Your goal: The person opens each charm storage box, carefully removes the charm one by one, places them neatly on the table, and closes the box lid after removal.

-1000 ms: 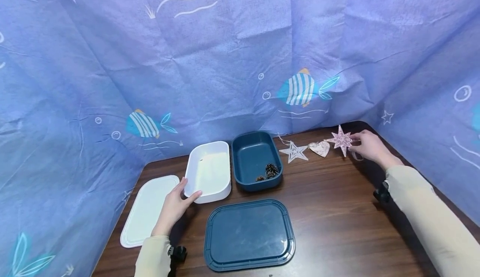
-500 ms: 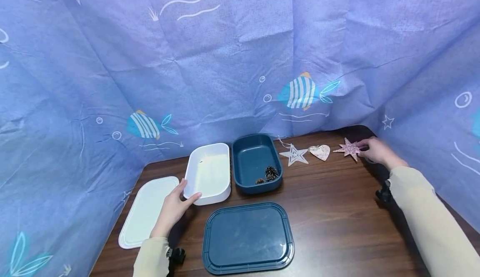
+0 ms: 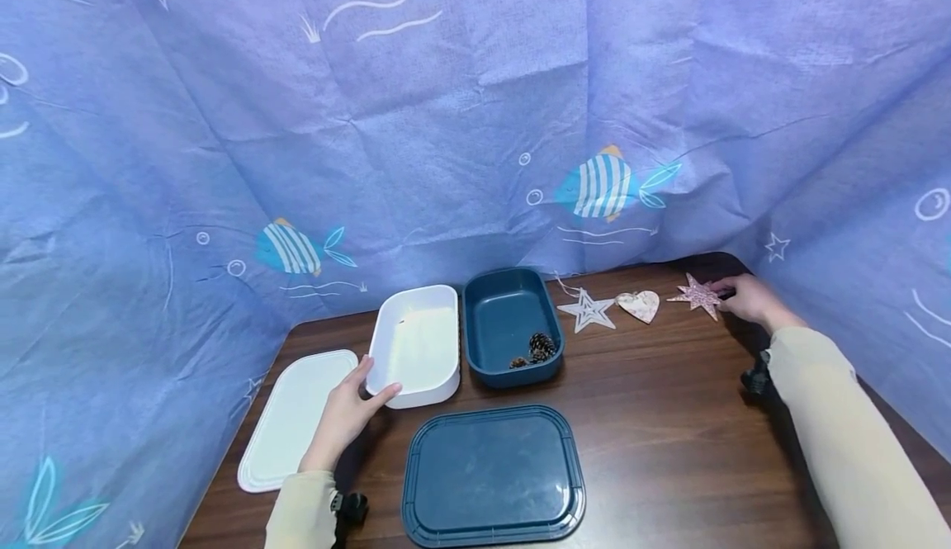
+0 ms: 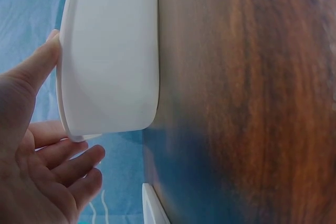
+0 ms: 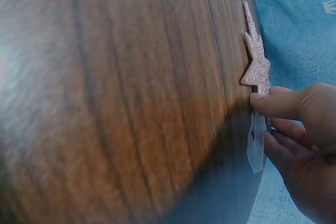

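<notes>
At the far right of a brown wooden worktop [image 3: 669, 425], a person's right hand [image 3: 750, 300] pinches a glittery pink star [image 3: 697, 295] by its right side, thumb on one face and fingers against the other. The star lies low at the worktop; whether its whole underside touches the wood cannot be told. In the right wrist view, a pale, translucent ribbon loop [image 5: 255, 148] hangs from it beside the thumb.

To the left of the pink star, in a row along the far edge, come a pale heart [image 3: 641, 306] and then a white star [image 3: 587, 309] with cut-out outlines and a thin string loop. The three ornaments are near one another but apart.

Left of them stands a dark blue box [image 3: 501, 318], open at the top, with brown pine cones [image 3: 541, 346] gathered in its near right corner. Just beside it, on its left, stands a white box [image 3: 416, 338], also open at the top. The person's left hand [image 3: 346, 410] grips the near left corner of the white box, thumb along the near wall and a finger at the left side, the other fingers loosely bent below the rim.

Nearer, a dark blue lid [image 3: 494, 475] lies flat in front of the blue box, and a white lid [image 3: 297, 417] lies at the left. Both arms wear cream sleeves [image 3: 832, 417]. Behind everything hangs a blue cloth [image 3: 446, 120] printed with striped fish.
</notes>
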Tool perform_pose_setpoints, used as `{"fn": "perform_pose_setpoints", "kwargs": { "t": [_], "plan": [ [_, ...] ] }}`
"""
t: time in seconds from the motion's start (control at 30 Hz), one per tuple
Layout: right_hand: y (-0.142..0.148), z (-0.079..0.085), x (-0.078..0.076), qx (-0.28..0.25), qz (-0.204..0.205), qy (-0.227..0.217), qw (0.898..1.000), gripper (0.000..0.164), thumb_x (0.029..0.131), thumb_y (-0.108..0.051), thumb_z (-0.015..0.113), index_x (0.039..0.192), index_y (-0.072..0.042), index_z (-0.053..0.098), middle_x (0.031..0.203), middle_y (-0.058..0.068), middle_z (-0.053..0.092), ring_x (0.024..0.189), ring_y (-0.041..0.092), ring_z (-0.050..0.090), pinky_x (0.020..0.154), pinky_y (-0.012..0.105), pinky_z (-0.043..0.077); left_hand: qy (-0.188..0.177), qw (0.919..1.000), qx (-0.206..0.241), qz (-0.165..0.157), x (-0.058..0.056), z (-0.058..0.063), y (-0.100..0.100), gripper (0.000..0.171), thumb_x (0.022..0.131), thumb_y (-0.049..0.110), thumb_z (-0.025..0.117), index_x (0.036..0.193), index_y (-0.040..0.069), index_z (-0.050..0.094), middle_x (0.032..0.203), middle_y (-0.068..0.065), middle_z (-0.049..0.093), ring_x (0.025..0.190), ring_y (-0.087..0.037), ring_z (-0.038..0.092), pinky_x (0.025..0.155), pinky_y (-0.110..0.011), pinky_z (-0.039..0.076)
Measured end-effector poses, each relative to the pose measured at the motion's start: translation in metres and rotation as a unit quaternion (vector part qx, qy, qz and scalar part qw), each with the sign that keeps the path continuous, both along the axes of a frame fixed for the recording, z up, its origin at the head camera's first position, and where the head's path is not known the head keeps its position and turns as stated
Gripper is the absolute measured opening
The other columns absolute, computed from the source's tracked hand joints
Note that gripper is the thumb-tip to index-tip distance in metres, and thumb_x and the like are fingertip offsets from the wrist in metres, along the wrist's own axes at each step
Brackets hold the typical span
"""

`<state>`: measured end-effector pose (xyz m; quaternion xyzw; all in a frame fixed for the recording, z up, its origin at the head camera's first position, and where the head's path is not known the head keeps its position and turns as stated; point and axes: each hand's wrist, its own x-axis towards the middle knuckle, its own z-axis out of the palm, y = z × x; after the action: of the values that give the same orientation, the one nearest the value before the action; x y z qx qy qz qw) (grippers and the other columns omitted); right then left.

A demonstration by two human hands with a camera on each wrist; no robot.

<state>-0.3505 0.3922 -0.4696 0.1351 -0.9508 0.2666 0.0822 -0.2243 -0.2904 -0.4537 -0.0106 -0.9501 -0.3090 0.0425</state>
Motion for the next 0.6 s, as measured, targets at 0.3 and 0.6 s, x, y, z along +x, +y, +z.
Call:
{"fn": "perform_pose_setpoints", "kwargs": {
  "t": [0.3, 0.6],
  "plan": [
    [0.0008, 0.0009, -0.0062, 0.015, -0.018, -0.014, 1.000, 0.045, 0.075, 0.004, 0.068, 0.117, 0.018, 0.059, 0.116, 0.042, 0.059, 0.111, 0.062, 0.051, 0.096, 0.064, 0.041, 0.005, 1.0000, -0.006, 0.000, -0.0009, -0.0001, 0.0008, 0.101, 0.088, 0.061, 0.069, 0.155, -0.003, 0.031, 0.161, -0.021, 0.030, 0.146, -0.038, 0.031, 0.114, -0.053, 0.035],
    [-0.0007, 0.0004, -0.0064, 0.000, -0.031, -0.019, 0.999, 0.045, 0.076, 0.003, 0.064, 0.119, 0.017, 0.059, 0.117, 0.042, 0.058, 0.113, 0.062, 0.050, 0.097, 0.065, 0.041, 0.002, 1.0000, 0.000, 0.001, 0.0001, -0.0015, 0.0019, 0.102, 0.087, 0.063, 0.068, 0.156, -0.002, 0.030, 0.161, -0.020, 0.030, 0.147, -0.038, 0.029, 0.115, -0.052, 0.033]
  ]
}}
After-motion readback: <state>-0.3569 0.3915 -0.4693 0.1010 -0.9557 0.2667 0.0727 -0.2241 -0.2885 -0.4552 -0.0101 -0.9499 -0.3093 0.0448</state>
